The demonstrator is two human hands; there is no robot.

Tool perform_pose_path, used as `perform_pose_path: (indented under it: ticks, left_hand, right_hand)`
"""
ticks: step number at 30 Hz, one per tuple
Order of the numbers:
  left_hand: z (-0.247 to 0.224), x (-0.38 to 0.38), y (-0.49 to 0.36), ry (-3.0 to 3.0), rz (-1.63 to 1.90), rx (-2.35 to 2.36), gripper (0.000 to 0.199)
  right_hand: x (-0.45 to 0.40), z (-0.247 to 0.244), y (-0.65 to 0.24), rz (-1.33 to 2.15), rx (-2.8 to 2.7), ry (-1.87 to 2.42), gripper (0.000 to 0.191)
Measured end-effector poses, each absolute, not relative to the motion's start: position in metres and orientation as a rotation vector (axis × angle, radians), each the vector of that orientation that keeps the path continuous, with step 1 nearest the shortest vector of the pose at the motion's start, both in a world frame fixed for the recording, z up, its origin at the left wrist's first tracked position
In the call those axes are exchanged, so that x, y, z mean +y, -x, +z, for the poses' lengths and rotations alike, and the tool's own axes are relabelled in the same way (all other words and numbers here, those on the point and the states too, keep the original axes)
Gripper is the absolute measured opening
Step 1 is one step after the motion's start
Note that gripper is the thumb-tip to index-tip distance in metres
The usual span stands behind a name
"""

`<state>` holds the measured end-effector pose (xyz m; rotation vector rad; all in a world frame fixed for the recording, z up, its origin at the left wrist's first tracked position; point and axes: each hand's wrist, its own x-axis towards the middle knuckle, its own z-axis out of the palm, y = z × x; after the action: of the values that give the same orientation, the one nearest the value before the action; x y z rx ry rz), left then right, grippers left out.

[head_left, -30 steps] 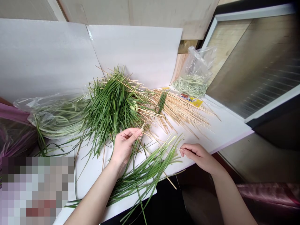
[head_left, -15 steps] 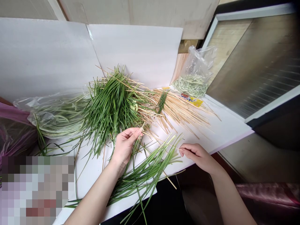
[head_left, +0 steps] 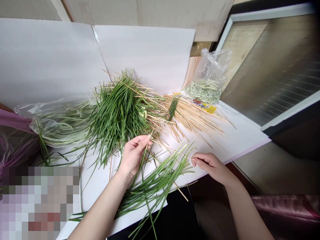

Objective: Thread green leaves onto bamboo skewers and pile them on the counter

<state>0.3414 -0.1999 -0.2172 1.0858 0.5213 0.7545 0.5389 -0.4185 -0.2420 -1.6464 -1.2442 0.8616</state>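
The left hand (head_left: 132, 156) pinches a chive blade (head_left: 152, 132) in its fingertips; the right hand (head_left: 210, 165) grips a thin skewer (head_left: 162, 145) that reaches to them; a light pinch and a steady skewer should spare the soft blade; loose chives (head_left: 152, 180) lie across the surface (head_left: 242, 140); the left clear bag (head_left: 23, 109) holds long pale-green stems; the upright bag (head_left: 208, 65) holds pale-green strips.

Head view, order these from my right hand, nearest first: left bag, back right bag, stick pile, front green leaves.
From your right hand:
1. Front green leaves, just to its left
2. Stick pile, beyond it
3. Back right bag, behind the sticks
4. Left bag, far left
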Motion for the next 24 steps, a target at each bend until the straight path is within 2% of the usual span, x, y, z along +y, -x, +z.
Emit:
perform_pose_path:
  ticks: [16,24]
  left_hand:
    - [-0.2141,-0.1984,-0.3395,-0.967,0.620,0.523,0.023]
    - [-0.2168,-0.1989,-0.3413,-1.003,0.670,0.507,0.021]
  right_hand:
    - [-0.4165,-0.2385,-0.5355,0.848,-1.246,1.685,0.032]
    - [-0.4181,-0.2418,-0.5362,0.862,-1.236,1.688,0.032]
